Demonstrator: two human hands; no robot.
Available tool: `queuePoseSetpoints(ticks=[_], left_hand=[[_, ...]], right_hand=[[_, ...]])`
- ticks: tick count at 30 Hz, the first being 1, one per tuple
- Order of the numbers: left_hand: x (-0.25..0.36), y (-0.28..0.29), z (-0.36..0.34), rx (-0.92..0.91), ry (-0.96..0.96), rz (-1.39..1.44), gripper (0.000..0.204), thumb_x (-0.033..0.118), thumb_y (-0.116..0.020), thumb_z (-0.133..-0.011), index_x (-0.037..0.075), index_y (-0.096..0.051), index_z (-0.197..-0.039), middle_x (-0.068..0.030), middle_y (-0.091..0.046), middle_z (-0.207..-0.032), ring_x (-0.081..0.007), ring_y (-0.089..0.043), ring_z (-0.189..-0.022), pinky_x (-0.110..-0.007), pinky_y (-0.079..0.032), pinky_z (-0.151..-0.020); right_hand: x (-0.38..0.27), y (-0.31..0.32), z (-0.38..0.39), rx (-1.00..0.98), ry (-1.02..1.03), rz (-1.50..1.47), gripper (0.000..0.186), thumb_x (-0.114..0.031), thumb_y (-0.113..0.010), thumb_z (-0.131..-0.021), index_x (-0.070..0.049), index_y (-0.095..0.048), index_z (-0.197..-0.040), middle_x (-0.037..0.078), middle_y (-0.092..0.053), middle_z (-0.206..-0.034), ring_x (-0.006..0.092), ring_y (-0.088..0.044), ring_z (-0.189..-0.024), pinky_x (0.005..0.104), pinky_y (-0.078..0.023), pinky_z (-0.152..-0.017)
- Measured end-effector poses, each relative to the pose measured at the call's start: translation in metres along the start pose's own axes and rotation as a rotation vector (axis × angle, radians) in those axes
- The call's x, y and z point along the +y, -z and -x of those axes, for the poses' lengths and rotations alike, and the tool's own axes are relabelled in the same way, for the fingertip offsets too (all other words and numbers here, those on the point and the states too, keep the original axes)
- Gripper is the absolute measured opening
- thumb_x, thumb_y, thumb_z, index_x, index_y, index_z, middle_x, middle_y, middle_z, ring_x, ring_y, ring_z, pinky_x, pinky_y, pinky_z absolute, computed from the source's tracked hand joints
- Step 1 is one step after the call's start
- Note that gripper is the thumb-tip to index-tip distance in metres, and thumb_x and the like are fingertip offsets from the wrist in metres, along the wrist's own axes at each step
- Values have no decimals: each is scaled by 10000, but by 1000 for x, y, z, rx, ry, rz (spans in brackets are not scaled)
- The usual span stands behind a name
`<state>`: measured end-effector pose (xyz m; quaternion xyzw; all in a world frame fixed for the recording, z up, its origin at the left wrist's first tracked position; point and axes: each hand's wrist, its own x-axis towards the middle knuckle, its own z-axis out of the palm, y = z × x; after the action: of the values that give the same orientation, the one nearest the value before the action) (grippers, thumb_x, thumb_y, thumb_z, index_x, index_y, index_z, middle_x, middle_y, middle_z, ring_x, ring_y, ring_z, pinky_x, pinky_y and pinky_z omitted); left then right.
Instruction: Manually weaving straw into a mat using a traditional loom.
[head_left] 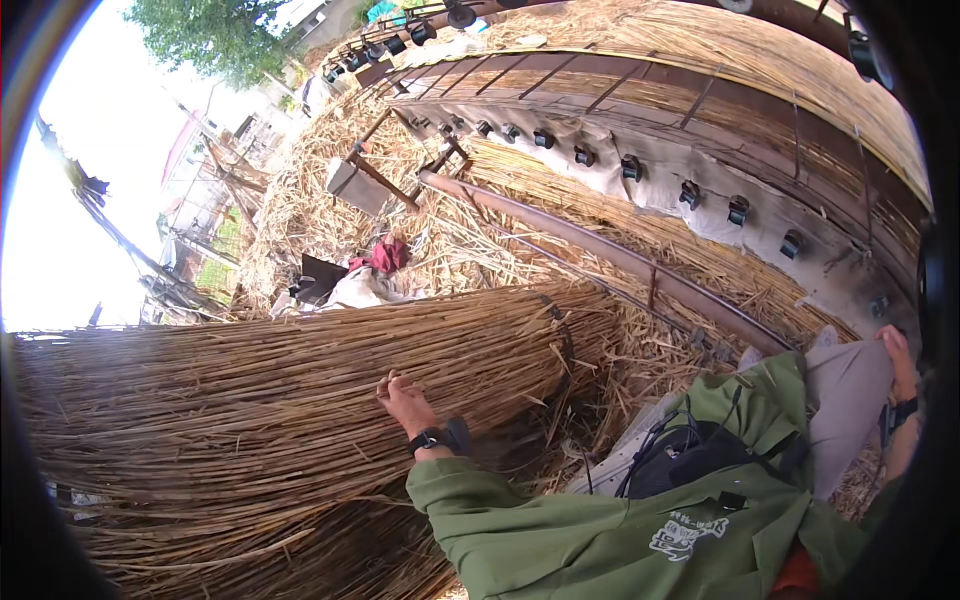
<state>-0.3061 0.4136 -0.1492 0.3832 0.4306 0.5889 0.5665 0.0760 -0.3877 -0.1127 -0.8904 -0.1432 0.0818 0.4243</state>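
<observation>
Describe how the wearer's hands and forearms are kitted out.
Both hands are ungloved. The left hand has a black wristband with a dark, blocky attachment; the right hand has a dark wristband too. The left sleeve is green, loose and wrinkled, ending short of its wristband.

The left arm (500, 515), in a green sleeve, reaches out to the person's left, the cuff stopping just short of the wrist; a dark band (428, 440) circles that wrist; the left hand (406, 402) lies back upward, its fingers (396, 384) loosely bent, whether they grip being hard to tell; the right forearm (901, 450) runs up near the right rim, bare around a second dark band (904, 411); the right hand (897, 350) rests on the person's own bent leg (845, 385), its fingertips bending over the knee and partly hidden.
</observation>
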Motion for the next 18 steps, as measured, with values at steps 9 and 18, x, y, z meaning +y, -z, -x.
queuePoseSetpoints(ticks=[9, 18], left_hand=[[-24, 4, 25, -99, -67, -427, 407, 330, -360, -982, 12, -523, -1176, -108, -601, -1097, -233, -574, -991, -419, -496, -836], [103, -218, 191, -145, -675, -142, 290, 294, -433, -990, 7, -465, -1015, -58, -495, -876, -161, -499, -755, -323, -452, -676]], right_hand=[[-25, -20, 6, -37, -43, -275, 312, -309, -571, -928, -17, -657, -998, 39, -654, -913, 102, -552, -881, 279, -447, -786], [-50, -22, 0, -97, -11, 187, 432, -429, -587, -894, -56, -611, -1110, 146, -646, -1083, 281, -604, -1024, 373, -458, -887]])
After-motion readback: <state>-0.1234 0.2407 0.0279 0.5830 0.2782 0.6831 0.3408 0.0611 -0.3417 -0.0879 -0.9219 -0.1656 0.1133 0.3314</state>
